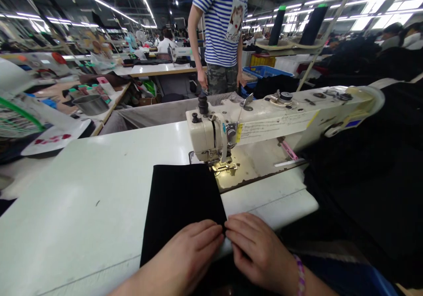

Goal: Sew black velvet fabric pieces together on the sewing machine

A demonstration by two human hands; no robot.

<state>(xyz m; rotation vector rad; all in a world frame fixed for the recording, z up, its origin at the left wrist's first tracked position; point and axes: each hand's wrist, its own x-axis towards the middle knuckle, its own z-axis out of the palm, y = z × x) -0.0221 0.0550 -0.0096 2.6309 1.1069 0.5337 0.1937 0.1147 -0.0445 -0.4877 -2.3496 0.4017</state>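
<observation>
Head view, working out from the hands: the left hand [188, 248] lies over the near right corner of a black cloth [181, 208], fingers together and gently curved. The right hand [259, 247] comes in from the other side, and its fingers [243, 227] are slightly curled, their tips meeting the cloth's edge right beside the left fingertips. Both hands are half closed and almost touching. This view cannot settle whether they pinch the cloth or only press it down. A beaded bracelet [300, 276] circles the right wrist.

The cloth lies flat on a white table [82, 190], its near edge hanging toward the person and its far edge up at the presser foot [224, 167] of a sewing machine [211, 133]. Whether that edge has gone under the foot is hard to tell. As things lie, the hands are at the stage of aligning the cloth at the machine, with the work at its near corner.

A heap of black fabric [357, 177] sits to the right of the machine. Beyond the machine stands a co-worker in a striped T-shirt [221, 23], arms down. Behind them are two thread cones [313, 25], a blue crate [267, 71] and further sewing tables.
</observation>
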